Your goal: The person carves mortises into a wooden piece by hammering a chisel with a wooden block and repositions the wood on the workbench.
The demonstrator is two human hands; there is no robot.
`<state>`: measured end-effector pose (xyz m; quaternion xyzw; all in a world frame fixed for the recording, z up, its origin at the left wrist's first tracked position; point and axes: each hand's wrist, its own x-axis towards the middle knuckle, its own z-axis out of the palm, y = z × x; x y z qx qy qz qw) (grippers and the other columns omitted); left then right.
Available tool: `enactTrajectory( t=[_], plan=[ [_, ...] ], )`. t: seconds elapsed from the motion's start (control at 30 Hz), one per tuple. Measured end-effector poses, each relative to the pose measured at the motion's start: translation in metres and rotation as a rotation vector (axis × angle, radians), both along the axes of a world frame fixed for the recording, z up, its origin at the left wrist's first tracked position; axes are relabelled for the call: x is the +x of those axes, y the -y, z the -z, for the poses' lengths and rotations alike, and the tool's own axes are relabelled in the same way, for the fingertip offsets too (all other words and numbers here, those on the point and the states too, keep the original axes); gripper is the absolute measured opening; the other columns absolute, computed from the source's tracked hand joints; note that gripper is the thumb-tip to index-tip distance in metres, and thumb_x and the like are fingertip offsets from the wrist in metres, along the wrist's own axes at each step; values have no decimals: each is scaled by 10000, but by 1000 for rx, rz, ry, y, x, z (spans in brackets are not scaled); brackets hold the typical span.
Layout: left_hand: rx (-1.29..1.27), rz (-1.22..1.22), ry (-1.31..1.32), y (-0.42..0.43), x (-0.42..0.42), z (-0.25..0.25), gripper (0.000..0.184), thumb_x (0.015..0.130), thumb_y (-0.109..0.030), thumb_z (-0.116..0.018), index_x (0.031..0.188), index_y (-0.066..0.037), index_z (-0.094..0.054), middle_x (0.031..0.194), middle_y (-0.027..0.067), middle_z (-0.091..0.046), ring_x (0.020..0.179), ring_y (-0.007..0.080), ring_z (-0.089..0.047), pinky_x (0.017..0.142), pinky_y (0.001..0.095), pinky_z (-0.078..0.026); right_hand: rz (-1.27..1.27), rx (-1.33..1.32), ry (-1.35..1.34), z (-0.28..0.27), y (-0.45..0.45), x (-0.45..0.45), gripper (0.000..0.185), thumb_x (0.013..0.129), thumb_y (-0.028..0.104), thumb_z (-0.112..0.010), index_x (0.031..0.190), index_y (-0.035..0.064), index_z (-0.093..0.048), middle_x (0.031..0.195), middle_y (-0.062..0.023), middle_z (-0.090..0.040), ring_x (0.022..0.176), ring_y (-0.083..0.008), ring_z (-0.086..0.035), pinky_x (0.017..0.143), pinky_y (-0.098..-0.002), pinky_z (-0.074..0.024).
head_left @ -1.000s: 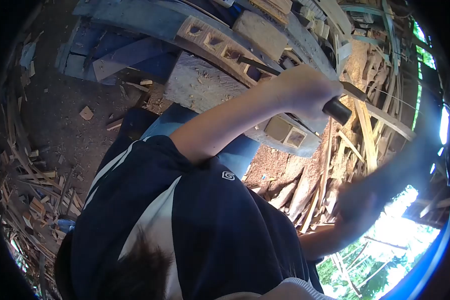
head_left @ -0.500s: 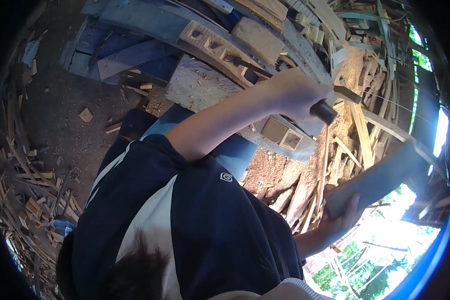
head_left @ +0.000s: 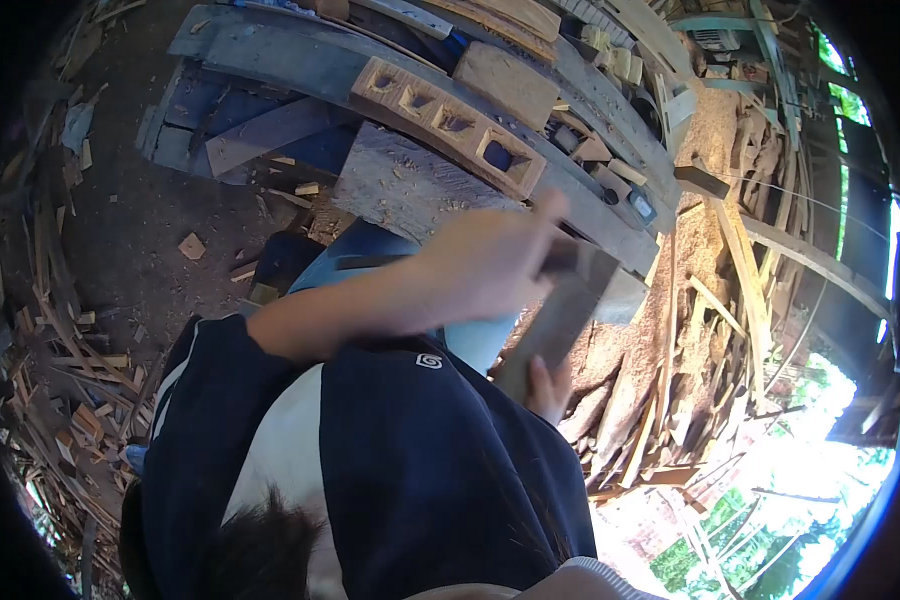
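Head view takes in a dirt floor [head_left: 150, 240] strewn with scraps on the left and a dark, white-panelled shirt [head_left: 430, 460] along the bottom. Long grey boards form the surface [head_left: 270, 45] across the top, with sawdust [head_left: 710, 130] and loose sticks [head_left: 735, 275] to its right. A rough grey timber [head_left: 390, 175] lies on the near side; next to it is a pale beam [head_left: 478, 142] with four holes cut in a row. Past the beam sit a thick wood block [head_left: 508, 85] and small offcuts [head_left: 595, 150]. The person's left forearm [head_left: 340, 305] crosses in front of blue cloth [head_left: 480, 335].

The right hand [head_left: 548, 388] has its fingers wrapped round the lower end of a flat grey mallet block [head_left: 565, 315]. The left hand [head_left: 495, 262], blurred, is curled round a dark-handled tool [head_left: 560, 256] just beside the block's upper end; whether these touch cannot be told. A small white-outlined emblem [head_left: 429, 361] marks the shirt.
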<state>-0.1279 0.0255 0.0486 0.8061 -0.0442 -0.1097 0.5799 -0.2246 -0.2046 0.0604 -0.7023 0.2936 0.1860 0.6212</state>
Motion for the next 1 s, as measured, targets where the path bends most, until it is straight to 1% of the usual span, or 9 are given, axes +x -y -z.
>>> enactTrajectory(
  t=[0.13,0.3,0.37,0.5,0.53,0.63,0.8,0.87,1.0],
  plan=[
    [355,-107,-316,-26,8,43,957,786,-202,-706,1515,-43,-107,883,281,-670,793,446,-671,737,505,-548,-118,-24,55,73,16,-23,419,947,72,-577,1308,-14,-383,1035,-166,-627,857,-232,-664,705,-348,-566],
    [497,-138,-305,-34,14,74,1017,795,-202,-693,1535,-51,-13,908,302,-662,851,445,-663,788,494,-536,-68,35,82,126,6,-24,436,938,99,-611,1309,-22,-417,1079,-156,-622,958,-219,-638,795,-326,-526],
    [485,-162,-354,-34,16,77,1002,795,-197,-691,1538,-67,-31,927,303,-662,871,440,-663,793,493,-534,-328,-236,235,170,32,-29,491,930,99,-623,1343,-25,-387,1107,-168,-624,936,-246,-652,806,-327,-524],
    [484,-150,-317,-37,16,87,932,809,-184,-683,1536,-119,-105,957,282,-670,897,441,-661,810,489,-532,-221,-127,40,173,35,-25,564,927,118,-636,1378,-38,-337,1167,-198,-615,993,-259,-643,850,-333,-524],
    [419,-152,-243,-41,15,95,891,816,-175,-677,1528,-141,-143,984,270,-671,937,439,-655,828,482,-529,-277,-144,204,192,45,-30,564,923,132,-648,1373,-35,-352,1173,-196,-612,1004,-254,-639,833,-330,-531],
    [270,-242,-65,-46,12,110,784,825,-161,-670,1488,-167,-252,1045,250,-669,1010,435,-637,868,463,-522,-280,-101,122,182,43,-25,569,923,126,-646,1380,-29,-345,1178,-196,-611,1022,-251,-632,834,-325,-530],
    [319,-363,81,-48,14,99,653,799,-183,-690,1380,-118,-400,973,274,-675,962,441,-648,825,472,-530,-240,-75,190,186,45,-25,511,926,202,-658,1303,-17,-390,976,-148,-643,654,-175,-648,439,-263,-522],
    [569,-257,-157,-45,17,85,585,796,-175,-689,1328,-100,-456,1023,268,-671,989,436,-642,830,456,-526,-245,-41,186,185,48,-22,507,926,219,-659,1294,-14,-398,968,-143,-640,663,-178,-648,452,-266,-529],
    [478,-249,17,-65,23,90,632,779,-160,-700,1364,-136,-461,998,273,-673,971,432,-650,832,458,-530,-252,-9,228,185,55,-19,449,930,273,-658,1231,1,-465,920,-113,-634,657,-154,-624,469,-258,-514]
  ],
)
